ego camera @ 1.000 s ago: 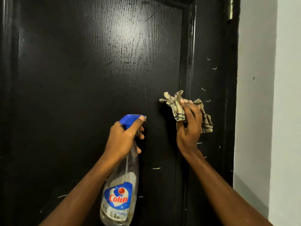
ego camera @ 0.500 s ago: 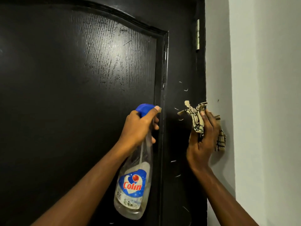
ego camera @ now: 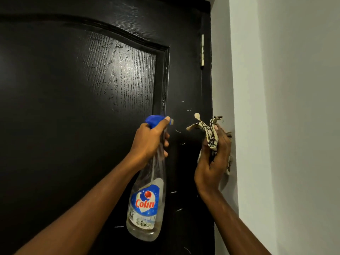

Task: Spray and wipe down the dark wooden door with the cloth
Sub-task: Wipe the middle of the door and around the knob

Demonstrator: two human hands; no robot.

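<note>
Though glossy, dark wooden door (white flecks) beside pale wall.

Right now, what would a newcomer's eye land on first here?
The clear spray bottle with its blue-and-red Colin label stands out low in the middle, gripped at its blue trigger head by the left hand. Just right of it, the right hand holds a crumpled checked cloth at the edge of the glossy dark door, with a brass hinge above.
</note>
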